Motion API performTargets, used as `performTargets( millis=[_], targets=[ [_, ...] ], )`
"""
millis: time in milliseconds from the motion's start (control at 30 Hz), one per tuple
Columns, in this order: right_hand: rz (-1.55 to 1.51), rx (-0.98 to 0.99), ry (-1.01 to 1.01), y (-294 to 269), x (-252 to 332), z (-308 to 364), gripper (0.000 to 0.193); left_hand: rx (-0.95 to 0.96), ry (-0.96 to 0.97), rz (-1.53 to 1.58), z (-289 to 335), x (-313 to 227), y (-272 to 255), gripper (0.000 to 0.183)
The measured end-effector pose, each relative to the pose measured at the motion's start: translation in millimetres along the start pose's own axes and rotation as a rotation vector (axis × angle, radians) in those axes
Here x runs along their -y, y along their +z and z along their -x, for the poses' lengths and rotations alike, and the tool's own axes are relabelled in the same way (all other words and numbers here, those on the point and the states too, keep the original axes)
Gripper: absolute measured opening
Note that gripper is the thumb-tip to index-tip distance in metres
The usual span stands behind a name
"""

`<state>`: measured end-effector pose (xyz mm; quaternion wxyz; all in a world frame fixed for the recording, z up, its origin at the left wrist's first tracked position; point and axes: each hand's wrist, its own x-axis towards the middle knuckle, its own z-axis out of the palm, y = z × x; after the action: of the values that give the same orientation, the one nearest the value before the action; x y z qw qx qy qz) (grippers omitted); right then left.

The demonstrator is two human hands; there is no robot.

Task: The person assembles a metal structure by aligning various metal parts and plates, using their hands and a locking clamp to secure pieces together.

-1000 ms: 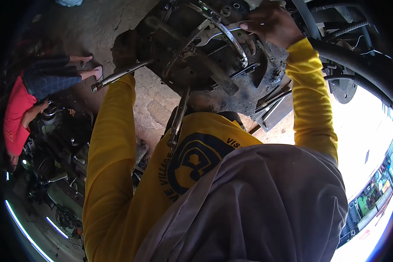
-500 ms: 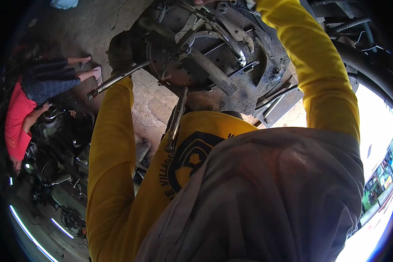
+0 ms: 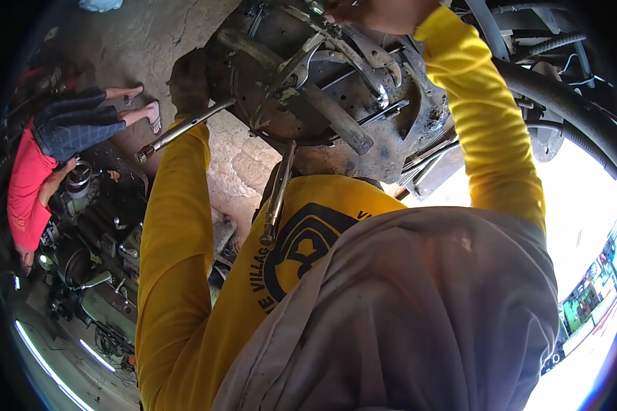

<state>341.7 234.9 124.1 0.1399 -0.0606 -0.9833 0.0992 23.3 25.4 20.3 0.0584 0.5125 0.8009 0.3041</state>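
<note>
My right hand (image 3: 389,14) reaches over the far side of a dark, greasy metal surface (image 3: 336,161). Its fingers are blurred, beside a shiny metal end (image 3: 315,7) of one of the tools there; I cannot tell whether they grip it. My left hand (image 3: 189,85) looks dark, at the left edge of that surface, its fingers not distinguishable. Across the left wrist area lies a long steel rod tool (image 3: 182,130). A second steel rod tool (image 3: 279,195) juts toward my body. Curved metal tools (image 3: 373,55) and a flat bar (image 3: 336,116) lie heaped on the surface.
A person in a red shirt (image 3: 31,185) is at the left, near machine parts (image 3: 79,178). Thick dark pipes (image 3: 562,92) and hoses run along the upper right. Bundled thin rods (image 3: 425,161) lie beside the metal surface. Concrete floor (image 3: 243,154) shows between.
My right hand has come further into view at the top, moving nearer over the tools, and its sleeve has shifted. My left arm and the two rod tools have hardly moved.
</note>
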Motion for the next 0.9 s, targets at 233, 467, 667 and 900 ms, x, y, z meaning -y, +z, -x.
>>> performTargets(
  millis=[233,467,667,900],
  targets=[
    [-0.089,-0.035,0.363,26.3,54.5,66.3,0.017,-0.035,0.161,-0.130,1.8,38.0,0.7,0.037],
    [-0.253,-0.126,1.037,-9.6,77.1,136.1,0.031,-0.028,0.021,-0.053,2.1,26.4,4.2,0.040],
    [-0.160,-0.078,1.112,4.1,90.2,112.5,0.027,-0.039,0.341,-0.295,-6.9,41.0,-1.4,0.040],
    [-0.143,-0.299,0.960,22.8,104.2,112.6,0.024,-0.163,-0.356,0.578,17.0,22.4,-28.1,0.042]
  ],
)
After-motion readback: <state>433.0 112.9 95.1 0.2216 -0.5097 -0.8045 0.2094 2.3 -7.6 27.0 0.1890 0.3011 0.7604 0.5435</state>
